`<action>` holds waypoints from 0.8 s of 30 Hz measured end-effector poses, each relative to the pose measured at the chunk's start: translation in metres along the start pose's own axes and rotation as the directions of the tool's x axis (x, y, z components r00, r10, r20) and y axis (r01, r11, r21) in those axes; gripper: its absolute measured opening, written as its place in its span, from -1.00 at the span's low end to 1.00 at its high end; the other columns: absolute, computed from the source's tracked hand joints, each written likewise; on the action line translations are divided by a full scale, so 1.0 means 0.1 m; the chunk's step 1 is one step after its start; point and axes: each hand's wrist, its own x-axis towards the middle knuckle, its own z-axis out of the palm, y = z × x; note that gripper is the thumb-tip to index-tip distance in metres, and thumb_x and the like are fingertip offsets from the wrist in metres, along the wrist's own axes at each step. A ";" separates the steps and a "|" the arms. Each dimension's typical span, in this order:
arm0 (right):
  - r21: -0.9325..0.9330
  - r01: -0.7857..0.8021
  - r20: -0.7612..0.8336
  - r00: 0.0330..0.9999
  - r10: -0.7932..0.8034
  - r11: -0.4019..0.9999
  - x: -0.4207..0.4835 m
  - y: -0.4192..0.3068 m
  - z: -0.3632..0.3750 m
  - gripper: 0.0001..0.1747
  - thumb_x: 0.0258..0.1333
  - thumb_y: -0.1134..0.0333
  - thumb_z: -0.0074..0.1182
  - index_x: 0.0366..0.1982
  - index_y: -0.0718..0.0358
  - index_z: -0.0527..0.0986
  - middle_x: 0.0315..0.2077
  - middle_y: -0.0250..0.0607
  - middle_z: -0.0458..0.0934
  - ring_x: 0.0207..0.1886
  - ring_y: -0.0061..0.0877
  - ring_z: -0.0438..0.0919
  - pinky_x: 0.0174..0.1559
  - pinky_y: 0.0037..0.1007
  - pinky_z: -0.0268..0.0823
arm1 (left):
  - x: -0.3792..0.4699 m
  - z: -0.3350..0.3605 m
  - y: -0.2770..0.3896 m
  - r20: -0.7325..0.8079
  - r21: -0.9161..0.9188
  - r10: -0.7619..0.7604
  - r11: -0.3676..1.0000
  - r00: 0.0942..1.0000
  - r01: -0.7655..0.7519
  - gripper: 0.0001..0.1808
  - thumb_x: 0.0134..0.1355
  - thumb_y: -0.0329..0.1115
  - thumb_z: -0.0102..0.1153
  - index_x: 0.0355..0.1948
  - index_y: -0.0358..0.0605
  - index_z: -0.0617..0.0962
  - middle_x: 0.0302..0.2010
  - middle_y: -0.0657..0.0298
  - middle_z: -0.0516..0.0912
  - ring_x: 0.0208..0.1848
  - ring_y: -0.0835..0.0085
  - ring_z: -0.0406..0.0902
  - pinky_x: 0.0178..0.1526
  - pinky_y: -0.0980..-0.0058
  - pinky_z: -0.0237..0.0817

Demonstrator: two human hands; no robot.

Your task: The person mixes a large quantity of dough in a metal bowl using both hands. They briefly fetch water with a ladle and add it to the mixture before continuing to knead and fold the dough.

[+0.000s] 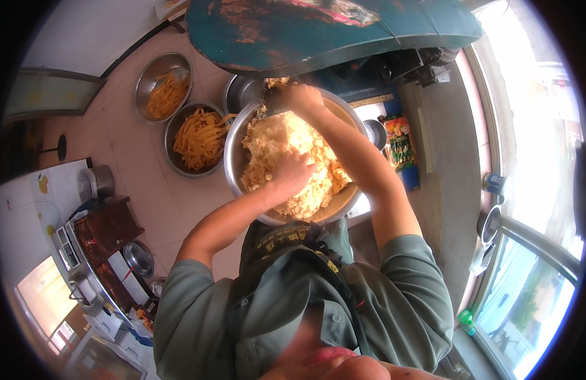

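A wide metal bowl (234, 161) in front of me is heaped with pale, crumbly dough (269, 137). My left hand (295, 173) rests in the middle of the heap, its fingertips partly sunk in the crumbs. Reaching over the far side of the bowl, my right hand (303, 100) is close beneath the teal metal machine (293, 38). A lump of dough (276, 82) lies just left of its fingers. Those fingers are partly hidden, so whether they hold dough cannot be made out.
Left of the big bowl, one metal bowl (167, 135) holds flat noodle-like strips (198, 140) and another (140, 90) holds more strips (167, 97). Part of a dark metal pan (243, 90) shows behind. A small metal cup (377, 133) and a colourful packet (400, 142) are at right.
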 end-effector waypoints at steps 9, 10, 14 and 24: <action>-0.076 -0.079 0.072 0.994 0.084 0.994 0.06 -0.23 -0.40 -0.58 0.35 0.23 -0.11 0.13 0.19 0.53 -0.21 0.18 0.72 -0.12 0.01 0.72 -0.05 -0.05 0.55 | 0.28 -0.31 -0.10 0.284 0.030 0.044 0.998 0.958 -0.054 -0.29 0.05 0.13 0.48 0.02 -0.26 0.64 -0.07 0.02 0.62 -0.03 0.21 0.51 0.23 0.11 0.32; -0.092 -0.058 0.123 0.990 0.070 0.994 0.06 -0.34 -0.49 -0.59 0.35 0.22 -0.12 0.11 0.19 0.54 -0.21 0.18 0.72 -0.12 0.02 0.72 -0.04 -0.04 0.55 | 0.21 -0.08 -0.13 0.191 0.046 0.063 0.996 0.980 -0.073 -0.26 0.00 0.14 0.49 0.00 -0.28 0.64 -0.02 -0.01 0.63 0.03 0.17 0.52 0.25 0.12 0.34; 0.000 0.047 0.007 0.999 -0.047 0.999 -0.23 -0.55 -0.69 -0.49 0.44 0.04 -0.15 0.24 0.16 0.46 -0.19 0.20 0.71 -0.12 0.07 0.71 0.00 0.00 0.54 | 0.26 0.40 -0.20 0.246 -0.093 0.103 0.992 0.964 -0.082 -0.36 0.02 -0.02 0.49 -0.03 -0.34 0.63 0.03 -0.09 0.64 0.17 0.12 0.54 0.27 0.11 0.43; 0.091 0.133 -0.222 0.969 -0.110 0.987 -0.24 -0.51 -0.49 -0.43 0.46 -0.07 -0.16 -0.01 0.29 0.59 -0.24 0.27 0.70 -0.11 0.15 0.68 0.02 0.04 0.51 | 0.07 0.21 -0.13 0.089 -0.076 0.111 0.992 0.990 -0.104 -0.74 0.25 -0.56 0.16 -0.03 -0.36 0.57 -0.48 0.16 0.55 -0.36 0.36 0.61 -0.35 0.40 0.63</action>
